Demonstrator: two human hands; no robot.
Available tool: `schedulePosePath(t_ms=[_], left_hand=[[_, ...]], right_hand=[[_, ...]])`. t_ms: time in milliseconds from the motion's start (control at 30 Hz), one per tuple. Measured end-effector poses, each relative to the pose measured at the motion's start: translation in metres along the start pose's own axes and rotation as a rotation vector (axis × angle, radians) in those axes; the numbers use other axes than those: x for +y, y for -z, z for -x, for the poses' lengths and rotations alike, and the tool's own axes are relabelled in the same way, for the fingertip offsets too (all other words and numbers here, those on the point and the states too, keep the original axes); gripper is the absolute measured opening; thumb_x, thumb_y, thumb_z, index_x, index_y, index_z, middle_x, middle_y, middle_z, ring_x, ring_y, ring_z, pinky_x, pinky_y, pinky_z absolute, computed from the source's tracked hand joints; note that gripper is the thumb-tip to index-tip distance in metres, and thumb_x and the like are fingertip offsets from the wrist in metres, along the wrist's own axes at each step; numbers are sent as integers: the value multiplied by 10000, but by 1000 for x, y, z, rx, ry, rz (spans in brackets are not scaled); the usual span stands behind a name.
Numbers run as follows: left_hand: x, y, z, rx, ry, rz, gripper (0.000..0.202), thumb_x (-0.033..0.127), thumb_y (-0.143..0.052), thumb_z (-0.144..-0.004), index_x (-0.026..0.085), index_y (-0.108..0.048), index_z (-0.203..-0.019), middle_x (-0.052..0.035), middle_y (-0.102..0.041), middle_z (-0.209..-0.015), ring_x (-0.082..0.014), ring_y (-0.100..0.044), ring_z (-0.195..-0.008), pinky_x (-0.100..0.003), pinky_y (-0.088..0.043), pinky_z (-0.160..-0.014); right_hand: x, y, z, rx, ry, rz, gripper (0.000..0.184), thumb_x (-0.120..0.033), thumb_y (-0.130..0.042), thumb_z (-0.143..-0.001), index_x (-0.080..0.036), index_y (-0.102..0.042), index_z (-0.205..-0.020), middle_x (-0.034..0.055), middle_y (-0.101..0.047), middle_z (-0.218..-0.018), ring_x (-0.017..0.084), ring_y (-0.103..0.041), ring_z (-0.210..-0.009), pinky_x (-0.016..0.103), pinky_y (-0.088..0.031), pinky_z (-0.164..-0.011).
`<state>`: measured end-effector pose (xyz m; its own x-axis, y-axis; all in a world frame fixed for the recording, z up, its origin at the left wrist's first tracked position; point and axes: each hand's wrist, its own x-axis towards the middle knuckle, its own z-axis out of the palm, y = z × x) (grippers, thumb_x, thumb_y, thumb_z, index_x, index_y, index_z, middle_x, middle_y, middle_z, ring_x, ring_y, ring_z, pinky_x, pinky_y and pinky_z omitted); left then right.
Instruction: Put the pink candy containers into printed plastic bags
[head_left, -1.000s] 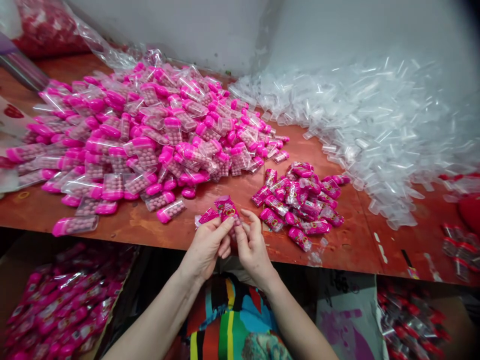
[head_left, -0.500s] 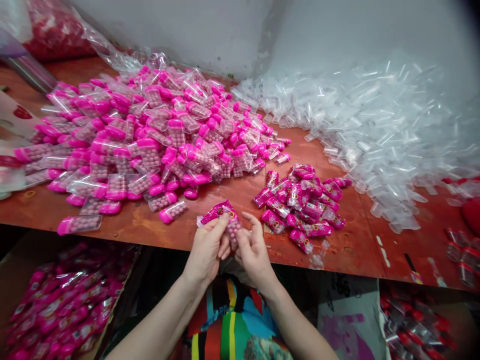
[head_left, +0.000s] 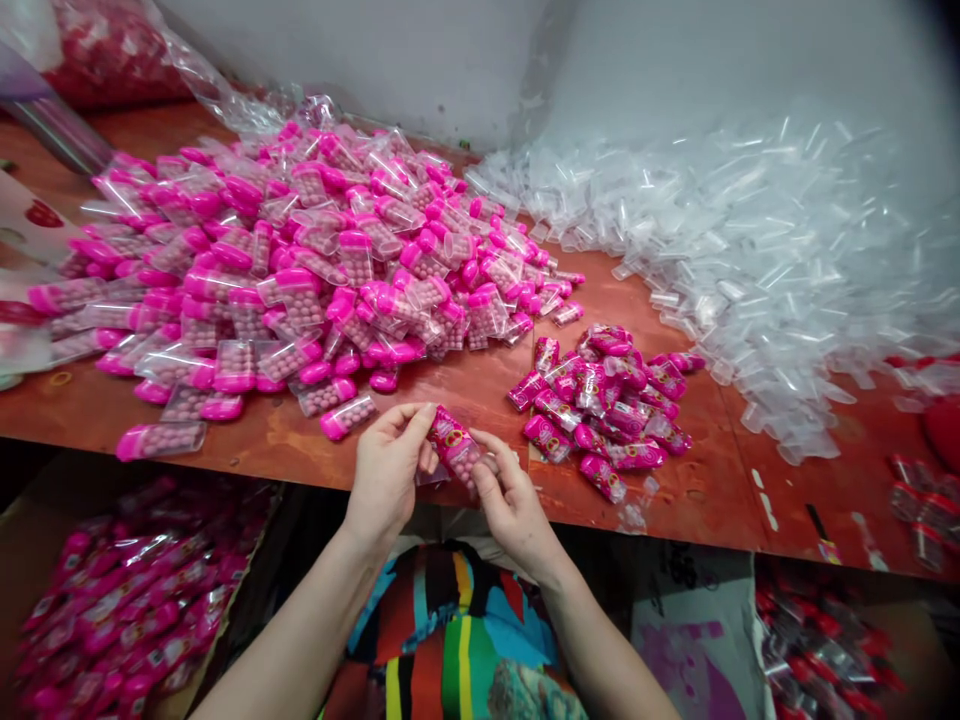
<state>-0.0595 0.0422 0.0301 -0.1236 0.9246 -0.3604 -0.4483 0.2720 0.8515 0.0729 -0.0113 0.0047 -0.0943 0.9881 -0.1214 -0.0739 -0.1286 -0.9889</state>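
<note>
Between my two hands, over the table's front edge, is a small candy container [head_left: 452, 440] in a pink printed sleeve, with pink candy balls showing at its lower end. My left hand [head_left: 390, 462] pinches its upper left side between thumb and fingers. On the lower right, my right hand [head_left: 508, 497] grips it with thumb and forefinger. Sleeved candy containers [head_left: 611, 410] lie in a small pile to the right of my hands. Behind and left spreads a large heap of unsleeved candy containers [head_left: 300, 290] with pink caps.
Clear empty plastic containers [head_left: 750, 250] are heaped at the back right. A box of pink packs [head_left: 127, 610] stands below the table at left. Red-capped containers [head_left: 825, 650] fill another box at lower right. The red table [head_left: 697, 500] ends just before my body.
The sleeve now covers more of the container, which has turned more upright. My left hand has shifted left and up along it; my right hand stays at the lower end.
</note>
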Motion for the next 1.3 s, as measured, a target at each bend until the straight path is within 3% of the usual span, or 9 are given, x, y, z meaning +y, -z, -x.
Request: schedulePosePath(t_ms=[233,400,600,833,967,1033,1167,1233,1300], left_hand=[[-9,-2,14,-186,313,36,314,417,-727,-759,169,-543,-702,104,-388,-397,-17,-216,-280,-158,-210,-300],[-18,0,17,-305,371,34,302,406,-686,-804,143,-570,-710,79,-428,-417,-10,-253,-298,-151,-245,-327],[-27,-4,29,-313,419,50,271,401,-667,-817,151,-570,-771,104,-383,-424,-15,-215,-307,-153,-267,-327],[-36,-11,31,-263,330,-80,312,450,-665,-798,175,-531,-734,106,-378,-397,-33,-255,-294,-159,-274,-322],[-35,-13,39,-371,374,-145,331,502,-536,-869,180,-590,-813,85,-415,-382,-67,-299,-300,-199,-352,-373],[-29,-10,45,-394,303,-259,344,483,-502,-891,176,-655,-914,64,-462,-400,-89,-362,-327,-219,-380,-415],[-16,10,46,-285,-108,-590,216,339,-593,-858,189,-735,-796,-43,-703,-724,-167,-627,-682,-252,-463,-664],[-12,23,40,-156,-204,-680,169,317,-628,-835,194,-744,-821,-35,-713,-765,-173,-626,-706,-252,-454,-677],[-13,35,31,10,-209,-674,189,335,-612,-849,190,-733,-858,-13,-688,-712,-156,-601,-655,-242,-446,-640]], right_hand=[[0,0,-1,32,-69,-118,405,-366,-531,-939,-289,-437,-1325,-1,-606,-829,127,-577,-692,242,-486,-628],[6,-2,-3,15,-145,-353,414,-432,-517,-929,-297,-367,-1291,-106,-426,-625,42,-233,-353,168,-280,-347],[16,5,-6,84,56,-35,441,-345,-572,-915,-270,-402,-1316,-46,-539,-697,93,-508,-540,204,-433,-504],[24,3,-9,84,-91,-266,329,-440,-515,-927,-261,-471,-1200,-86,-462,-596,52,-340,-351,180,-323,-346],[6,25,-16,160,-86,-208,319,-413,-563,-907,-232,-524,-1167,-95,-470,-527,54,-364,-349,158,-315,-343],[-11,47,-22,342,27,-185,365,-416,-576,-898,-251,-498,-1215,-68,-567,-595,53,-392,-365,158,-337,-362],[-33,75,-28,615,202,-173,550,-548,-332,-959,-293,-240,-1438,30,-693,-823,69,-393,-369,208,-392,-391],[-27,65,-25,641,230,9,597,-468,-384,-970,-313,-125,-1486,39,-691,-891,83,-431,-401,231,-427,-430],[-13,43,-21,520,268,299,620,-375,-450,-963,-311,-150,-1501,42,-663,-919,125,-541,-550,279,-496,-556]])
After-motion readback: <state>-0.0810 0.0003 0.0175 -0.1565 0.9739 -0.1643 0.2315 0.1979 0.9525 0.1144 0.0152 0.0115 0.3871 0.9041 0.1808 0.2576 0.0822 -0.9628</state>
